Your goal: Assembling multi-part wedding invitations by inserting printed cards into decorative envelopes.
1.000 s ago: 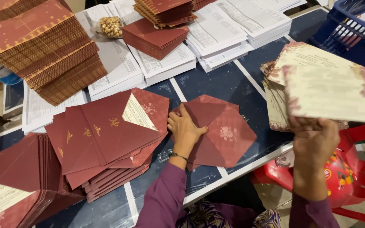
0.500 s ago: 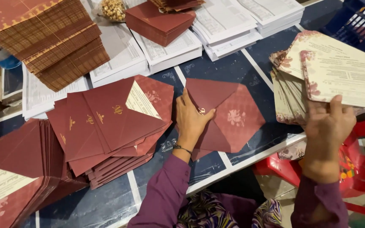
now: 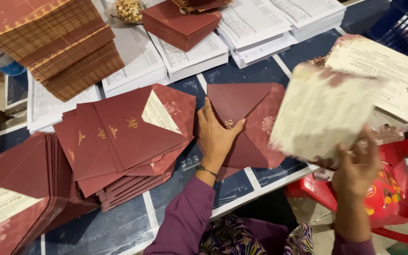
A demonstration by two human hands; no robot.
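My left hand (image 3: 217, 138) lies flat on a maroon envelope (image 3: 249, 113) with its flap open, on the dark blue table (image 3: 133, 222). My right hand (image 3: 355, 167) holds a cream floral card (image 3: 321, 112), blurred with motion, just right of that envelope. Behind the card rests a stack of the same cream cards (image 3: 388, 78). To the left of my left hand is a fanned pile of filled maroon envelopes (image 3: 119, 141), the top one showing a card inside.
More maroon envelopes (image 3: 20, 198) stand at the lower left. Brown card stacks (image 3: 58, 47), white printed sheet stacks (image 3: 270, 23) and a maroon stack (image 3: 180, 26) sit farther back. A red plastic stool (image 3: 392, 198) is at the right, a blue crate (image 3: 402, 19) beyond.
My right hand lifted one cream card off the stack and swung it left toward the open envelope. My left hand stayed pressed on the envelope.
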